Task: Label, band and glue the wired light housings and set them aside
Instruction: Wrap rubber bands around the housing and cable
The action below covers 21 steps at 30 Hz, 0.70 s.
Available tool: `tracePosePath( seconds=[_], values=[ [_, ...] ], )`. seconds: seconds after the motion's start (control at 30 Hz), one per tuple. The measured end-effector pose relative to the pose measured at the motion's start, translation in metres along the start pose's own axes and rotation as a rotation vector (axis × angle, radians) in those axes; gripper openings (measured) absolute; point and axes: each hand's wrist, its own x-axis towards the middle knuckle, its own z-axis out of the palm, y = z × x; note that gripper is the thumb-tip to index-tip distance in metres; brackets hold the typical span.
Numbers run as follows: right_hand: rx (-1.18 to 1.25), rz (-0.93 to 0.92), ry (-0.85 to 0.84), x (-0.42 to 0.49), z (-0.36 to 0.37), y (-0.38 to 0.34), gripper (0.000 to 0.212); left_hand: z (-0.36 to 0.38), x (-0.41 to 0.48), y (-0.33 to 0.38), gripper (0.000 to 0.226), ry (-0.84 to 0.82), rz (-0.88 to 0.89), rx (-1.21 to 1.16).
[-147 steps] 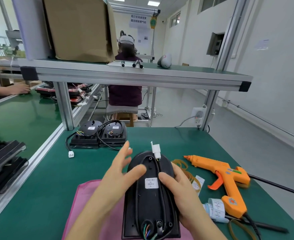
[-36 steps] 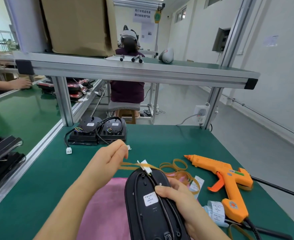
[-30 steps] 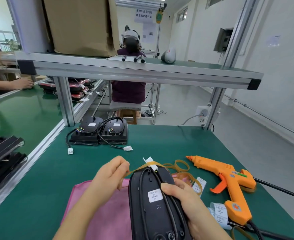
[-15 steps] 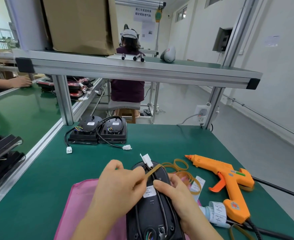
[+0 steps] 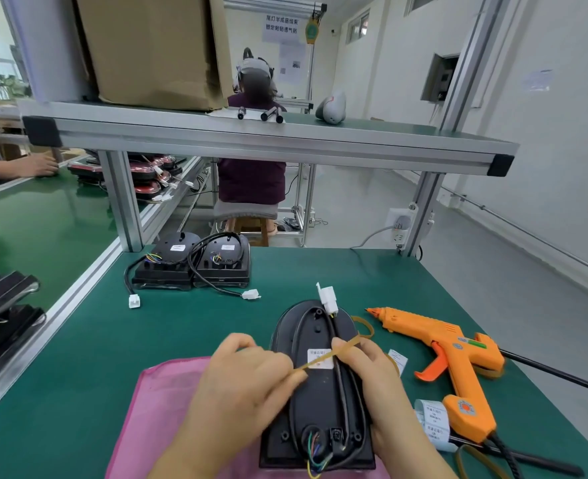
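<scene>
A black light housing (image 5: 315,388) lies back-up on a pink cloth (image 5: 161,409) near the table's front edge, with a white label, a black cable and a white connector (image 5: 327,298) at its far end. My left hand (image 5: 247,382) pinches a tan rubber band (image 5: 330,354) stretched across the housing. My right hand (image 5: 372,378) grips the housing's right side and the cable, its thumb holding the band's other end. Two more wired housings (image 5: 190,262) sit at the back left of the table.
An orange glue gun (image 5: 448,354) lies to the right, a label roll (image 5: 434,421) beside it. Loose rubber bands (image 5: 365,328) lie behind my right hand. An aluminium shelf frame (image 5: 251,143) crosses above. A conveyor (image 5: 36,233) runs on the left; a person sits beyond.
My left hand has pulled the rubber band over the connector end and down across the labelled middle of the housing. The housing has tilted flatter onto the cloth.
</scene>
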Motion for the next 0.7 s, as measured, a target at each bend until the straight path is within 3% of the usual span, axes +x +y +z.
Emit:
tracePosePath(
  seconds=[0.2,0.37,0.47,0.53,0.63,0.7],
  values=[
    [0.069,0.011,-0.012,-0.005,-0.005,-0.001,0.009,0.0,-0.011,0.004,0.019,-0.054,-0.479,-0.33],
    [0.058,-0.053,-0.043,-0.013,0.005,-0.001,0.011,0.001,-0.01,0.011,0.012,0.073,-0.43,-0.309],
    [0.009,-0.088,-0.051,-0.016,0.011,0.002,0.024,0.007,-0.014,0.017,0.009,0.121,-0.464,-0.37],
    [-0.021,-0.1,-0.06,-0.017,0.013,0.004,0.036,0.008,-0.014,0.02,0.023,0.099,-0.619,-0.61],
    [-0.066,-0.149,-0.065,-0.018,0.015,0.004,0.037,0.012,-0.012,0.023,0.079,0.01,-0.882,-0.881],
    [-0.097,-0.181,-0.064,-0.019,0.015,0.003,0.037,0.017,-0.01,0.026,0.079,0.015,-0.925,-0.903]
  ],
)
